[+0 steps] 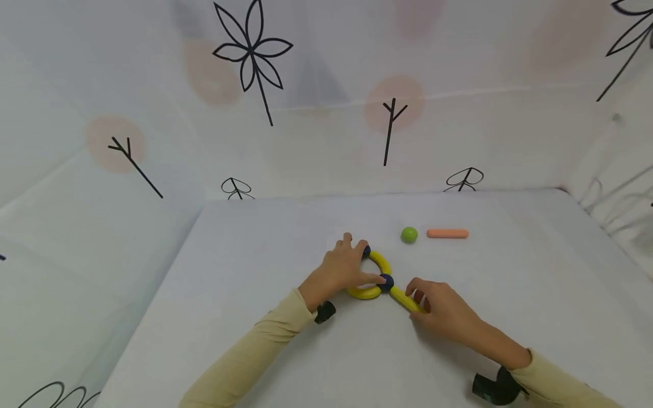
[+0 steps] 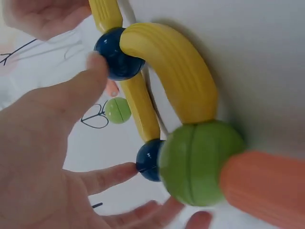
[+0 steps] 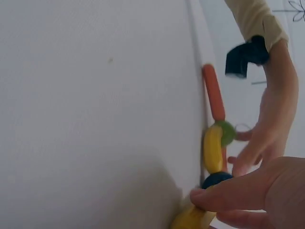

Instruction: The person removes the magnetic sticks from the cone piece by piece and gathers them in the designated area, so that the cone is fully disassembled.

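A ring of yellow curved rods (image 1: pixel 380 262), (image 2: pixel 178 71) joined by balls lies on the white table. One blue ball (image 1: pixel 387 283) sits at its right and another blue ball (image 2: pixel 149 160) at its far side. A green ball (image 2: pixel 195 162) with an orange stick (image 3: pixel 213 90) joins the ring; the left hand hides both in the head view. My left hand (image 1: pixel 344 266) is spread over the ring, its thumb and a fingertip touching the two blue balls. With thumb and fingers, my right hand (image 1: pixel 446 310) pinches a yellow rod (image 1: pixel 405 299) that meets the right blue ball.
Beyond the ring lie a loose green ball (image 1: pixel 409 234) and a loose orange stick (image 1: pixel 447 233). White fabric (image 1: pixel 316 147) with plant drawings stands behind the table (image 1: pixel 255 238). A dark wrist camera (image 1: pixel 497 388) hangs at the right sleeve.
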`<state>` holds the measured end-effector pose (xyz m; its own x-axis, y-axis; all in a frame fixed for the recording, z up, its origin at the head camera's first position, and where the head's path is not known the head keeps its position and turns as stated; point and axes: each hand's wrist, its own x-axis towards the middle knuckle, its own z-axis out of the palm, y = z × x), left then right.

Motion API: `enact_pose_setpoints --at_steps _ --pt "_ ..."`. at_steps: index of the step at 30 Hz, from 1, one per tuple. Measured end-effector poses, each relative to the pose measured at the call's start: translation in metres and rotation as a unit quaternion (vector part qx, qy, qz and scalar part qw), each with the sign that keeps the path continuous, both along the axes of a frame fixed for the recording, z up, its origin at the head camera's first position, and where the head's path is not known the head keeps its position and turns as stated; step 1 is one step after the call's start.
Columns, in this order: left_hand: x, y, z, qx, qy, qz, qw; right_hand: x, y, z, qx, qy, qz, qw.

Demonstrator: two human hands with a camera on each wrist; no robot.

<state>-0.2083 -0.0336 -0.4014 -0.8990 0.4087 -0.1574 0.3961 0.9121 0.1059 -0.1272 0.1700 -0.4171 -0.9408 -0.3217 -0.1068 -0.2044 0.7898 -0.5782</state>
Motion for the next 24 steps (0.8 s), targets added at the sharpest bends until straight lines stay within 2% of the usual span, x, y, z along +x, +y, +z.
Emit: enact_pose_setpoints --at_steps 2,4,6,8,11,16,20,24 --pt "-0.001 -0.003 0.0 0.002 0.008 -0.035 0.9993 -0.004 0.005 -0.002 -0.006 0.01 -0.003 0.9999" --pt "-0.002 -0.005 -0.001 0.012 0.006 -0.089 0.9959 -0.007 0.009 -0.003 -0.01 0.021 -0.004 0.9997" --pt "-0.004 -0.007 -0.002 0.031 -0.01 -0.142 0.9894 -0.009 0.013 -0.004 -0.015 0.037 -0.002 0.9992" --pt "-0.005 -0.007 -0.003 0.051 -0.031 -0.172 0.9833 -0.012 0.016 -0.004 -0.018 0.053 0.0 0.9984" --pt "-0.007 -0.005 -0.006 0.069 -0.05 -0.178 0.9804 -0.016 0.02 -0.004 -0.025 0.067 0.002 0.9974" --pt "-0.006 0.003 -0.011 0.074 -0.052 -0.145 0.9853 -0.025 0.028 -0.002 -0.032 0.069 -0.001 0.9971" --pt "-0.002 0.01 -0.012 0.031 -0.028 -0.138 0.9895 -0.031 0.033 -0.003 -0.038 0.073 0.0 0.9966" --pt "0.0 0.014 -0.014 -0.001 -0.013 -0.145 0.9894 -0.032 0.038 -0.005 -0.041 0.077 -0.004 0.9962"
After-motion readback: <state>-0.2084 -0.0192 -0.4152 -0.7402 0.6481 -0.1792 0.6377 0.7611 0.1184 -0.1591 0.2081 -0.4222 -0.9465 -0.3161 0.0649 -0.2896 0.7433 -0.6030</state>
